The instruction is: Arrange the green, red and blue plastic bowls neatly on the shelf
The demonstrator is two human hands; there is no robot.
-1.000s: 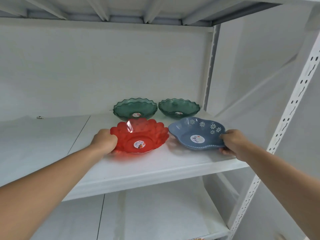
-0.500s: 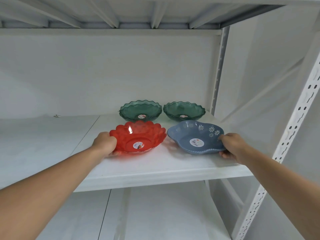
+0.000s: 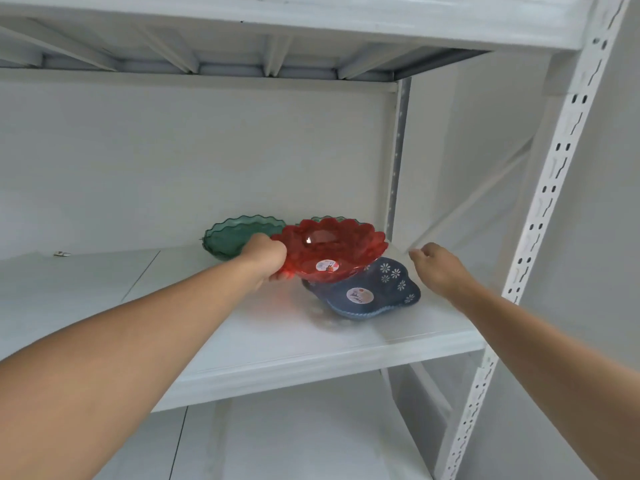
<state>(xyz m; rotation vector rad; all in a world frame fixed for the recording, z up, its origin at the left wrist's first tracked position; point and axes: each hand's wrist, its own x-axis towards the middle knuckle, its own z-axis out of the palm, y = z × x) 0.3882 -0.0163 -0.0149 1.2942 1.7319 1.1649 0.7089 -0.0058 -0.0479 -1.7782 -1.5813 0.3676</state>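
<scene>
My left hand grips the left rim of the red scalloped bowl and holds it lifted above the shelf, partly over the blue bowl. The blue bowl, with white flowers and a round sticker, lies on the shelf at the right. My right hand hovers just right of it, fingers loosely apart, holding nothing. One green bowl stands at the back left. A second green bowl shows only a sliver of rim behind the red one.
The white back wall and a perforated upright close the shelf behind the bowls. A front perforated post stands at the right. Another shelf board runs overhead. A small metal clip lies far left. A lower shelf sits beneath.
My left hand has lifted the red bowl and carried it right, over the blue bowl. My right hand has let go of the blue bowl and drawn slightly away.
</scene>
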